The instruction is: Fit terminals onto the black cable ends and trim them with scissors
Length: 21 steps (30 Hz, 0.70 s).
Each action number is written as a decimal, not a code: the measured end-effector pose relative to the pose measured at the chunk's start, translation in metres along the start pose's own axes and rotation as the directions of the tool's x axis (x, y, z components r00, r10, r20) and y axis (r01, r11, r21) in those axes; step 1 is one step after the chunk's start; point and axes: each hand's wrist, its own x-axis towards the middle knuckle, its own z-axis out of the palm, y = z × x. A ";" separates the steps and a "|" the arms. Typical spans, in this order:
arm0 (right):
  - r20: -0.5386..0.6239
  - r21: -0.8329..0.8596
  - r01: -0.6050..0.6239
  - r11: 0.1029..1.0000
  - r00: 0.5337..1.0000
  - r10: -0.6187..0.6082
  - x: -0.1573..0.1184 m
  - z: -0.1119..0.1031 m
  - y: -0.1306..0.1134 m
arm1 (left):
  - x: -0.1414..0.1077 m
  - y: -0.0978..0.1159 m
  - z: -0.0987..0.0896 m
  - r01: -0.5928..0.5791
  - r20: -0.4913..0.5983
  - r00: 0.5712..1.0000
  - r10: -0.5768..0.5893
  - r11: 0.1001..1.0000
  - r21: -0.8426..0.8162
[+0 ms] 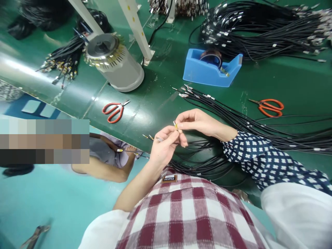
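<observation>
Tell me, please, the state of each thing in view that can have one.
Left hand: closed on a cable end
Right hand: pinching the same end
Cable end: held, yellow showing
Left red-handled tool: lying, handles spread
Right red-handled tool: lying, blades apparently shut
Blue tape dispenser: upright, roll loaded
Gray drum: upright, yellowish strips around its top
Loose cables: lying side by side
Cable bundle: looped
</observation>
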 end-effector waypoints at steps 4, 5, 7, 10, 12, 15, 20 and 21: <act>-0.253 -0.202 0.065 0.977 0.960 -0.117 -0.008 0.008 0.003 | 0.002 0.001 0.000 0.005 -0.094 0.996 -0.008 1.000 -0.026; -0.315 -0.238 0.068 0.969 0.938 -0.143 -0.012 0.013 0.004 | 0.003 0.001 0.001 -0.003 -0.127 0.992 -0.002 0.999 -0.041; -0.357 -0.269 0.034 0.963 0.925 -0.132 -0.020 0.023 0.008 | 0.005 0.002 0.002 -0.024 -0.184 0.983 0.011 0.997 -0.072; -0.303 -0.158 -0.033 0.987 0.953 -0.017 -0.026 0.033 0.012 | 0.006 0.001 0.003 -0.035 -0.212 0.977 0.011 0.993 -0.109; -0.287 -0.010 -0.036 0.999 0.957 0.031 -0.027 0.034 0.012 | 0.005 0.002 0.003 -0.030 -0.188 0.982 0.004 0.991 -0.133; -0.210 0.143 -0.041 0.989 0.975 0.070 -0.028 0.028 0.010 | 0.004 0.002 0.000 -0.037 -0.137 0.990 0.015 0.987 -0.156; -0.004 0.183 -0.106 0.977 0.994 0.108 -0.030 0.019 0.011 | 0.009 0.004 -0.004 -0.021 -0.084 0.996 0.010 0.992 -0.128; 0.012 0.190 -0.115 0.975 0.993 0.115 -0.030 0.019 0.011 | 0.010 0.004 -0.004 -0.010 -0.060 0.998 0.002 0.992 -0.128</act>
